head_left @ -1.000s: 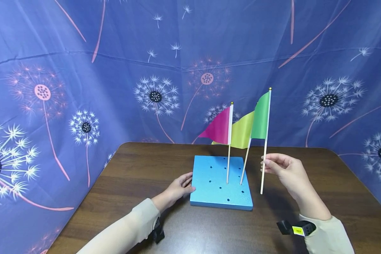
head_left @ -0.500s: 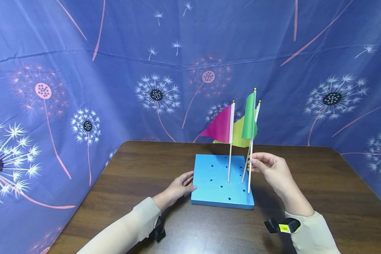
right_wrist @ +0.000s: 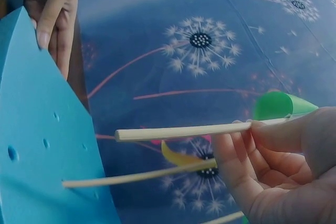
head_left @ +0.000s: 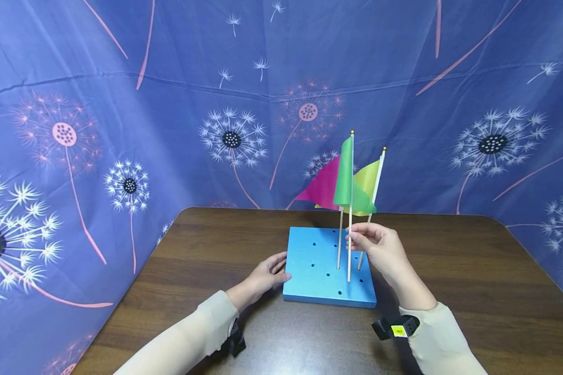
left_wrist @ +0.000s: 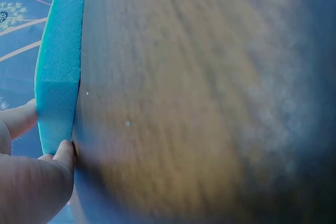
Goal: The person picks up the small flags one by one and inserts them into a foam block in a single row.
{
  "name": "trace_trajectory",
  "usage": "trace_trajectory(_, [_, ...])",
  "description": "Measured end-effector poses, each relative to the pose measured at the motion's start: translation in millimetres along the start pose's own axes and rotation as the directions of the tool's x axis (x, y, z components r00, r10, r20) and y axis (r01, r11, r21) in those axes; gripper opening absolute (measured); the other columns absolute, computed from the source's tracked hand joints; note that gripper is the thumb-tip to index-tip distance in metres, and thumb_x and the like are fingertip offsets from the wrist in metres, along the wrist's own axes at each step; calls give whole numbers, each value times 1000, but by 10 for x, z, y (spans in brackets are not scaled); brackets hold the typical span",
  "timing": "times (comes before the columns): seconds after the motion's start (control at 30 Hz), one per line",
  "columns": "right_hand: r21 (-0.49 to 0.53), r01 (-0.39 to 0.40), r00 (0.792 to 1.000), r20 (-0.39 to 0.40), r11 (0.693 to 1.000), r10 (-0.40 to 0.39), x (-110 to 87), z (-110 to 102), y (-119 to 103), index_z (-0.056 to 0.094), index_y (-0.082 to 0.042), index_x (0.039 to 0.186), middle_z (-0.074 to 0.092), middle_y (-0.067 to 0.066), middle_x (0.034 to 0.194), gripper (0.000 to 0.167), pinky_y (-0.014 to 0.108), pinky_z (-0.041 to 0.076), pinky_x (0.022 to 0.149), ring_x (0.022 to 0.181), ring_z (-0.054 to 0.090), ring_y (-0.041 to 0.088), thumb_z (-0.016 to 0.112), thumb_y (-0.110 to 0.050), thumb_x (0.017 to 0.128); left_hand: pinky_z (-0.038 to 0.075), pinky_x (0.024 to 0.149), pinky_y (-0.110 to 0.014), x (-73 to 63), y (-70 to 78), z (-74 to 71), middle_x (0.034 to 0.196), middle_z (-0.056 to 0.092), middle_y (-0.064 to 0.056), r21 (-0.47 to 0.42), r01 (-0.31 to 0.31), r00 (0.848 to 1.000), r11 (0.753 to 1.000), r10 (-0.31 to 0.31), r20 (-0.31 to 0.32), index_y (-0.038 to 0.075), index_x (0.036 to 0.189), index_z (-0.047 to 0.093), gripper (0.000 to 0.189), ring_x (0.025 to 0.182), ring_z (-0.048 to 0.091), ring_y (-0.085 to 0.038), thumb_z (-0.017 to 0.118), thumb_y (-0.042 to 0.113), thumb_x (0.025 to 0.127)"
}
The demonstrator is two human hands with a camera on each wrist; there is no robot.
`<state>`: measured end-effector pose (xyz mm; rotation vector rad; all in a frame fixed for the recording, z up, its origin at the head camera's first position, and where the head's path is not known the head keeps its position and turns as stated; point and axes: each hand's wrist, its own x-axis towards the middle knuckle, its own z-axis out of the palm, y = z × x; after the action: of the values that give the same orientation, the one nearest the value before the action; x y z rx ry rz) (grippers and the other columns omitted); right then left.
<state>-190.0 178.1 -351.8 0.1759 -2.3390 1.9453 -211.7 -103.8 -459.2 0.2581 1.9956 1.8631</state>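
Note:
My right hand (head_left: 380, 252) pinches the pole of a green flag (head_left: 344, 177) between thumb and fingers. The pole (right_wrist: 178, 132) hangs over a blue board (head_left: 305, 284) full of small holes; in the right wrist view its lower end is apart from the board. A magenta pennant (head_left: 321, 185) and a yellow flag (head_left: 368, 174) stand in holes of the board, the yellow one leaning right. The green cloth partly covers both. At the board's left edge my left hand (head_left: 265, 276) holds it, thumb and fingers on the edge.
The board lies on a dark brown wooden table (head_left: 206, 245). Behind and to the left hangs a blue cloth (head_left: 169, 130) printed with dandelions. Several holes in the board, such as the hole (head_left: 340, 292) near its front, show nothing in them.
My right hand has carried the green flag leftward, from right of the board to above it, passing in front of the yellow flag. My left hand and the board stay put.

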Motion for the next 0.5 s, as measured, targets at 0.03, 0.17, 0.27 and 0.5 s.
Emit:
trace_trajectory(0.03, [-2,-2,1000,4,1000,2,10,27,-7,59,14,113,70,0,85,27,24,61,73,71,66,3,61,-5,94,30,118,-41,-5,1,-5,157,26,-22,0,0,1000,1000,0,-2,-3,150,26,66,146,25,-32,60,0,93])
trace_trajectory(0.17, [-13,-11,1000,24,1000,11,33,133,-33,61,11,112,71,9,89,26,23,60,73,72,67,6,63,-7,93,30,118,-40,-20,-4,-19,157,27,-21,-3,5,1000,1000,-5,-13,-2,150,27,65,146,26,-32,60,0,93])
trace_trajectory(0.27, [-12,-21,999,30,1000,21,34,194,-29,62,10,111,71,12,91,25,23,60,74,73,67,7,63,-7,94,31,117,-40,-25,-7,-13,156,27,-23,5,-10,1000,1000,10,-6,-4,150,27,65,146,26,-33,59,-1,93])
trace_trajectory(0.5, [-3,-7,1000,-8,1000,7,61,320,53,62,10,110,70,21,95,22,24,60,74,72,68,4,61,-6,94,30,117,-41,9,-15,-7,156,28,-22,-15,-3,1000,1000,3,-7,-2,150,28,65,146,26,-32,59,0,93])
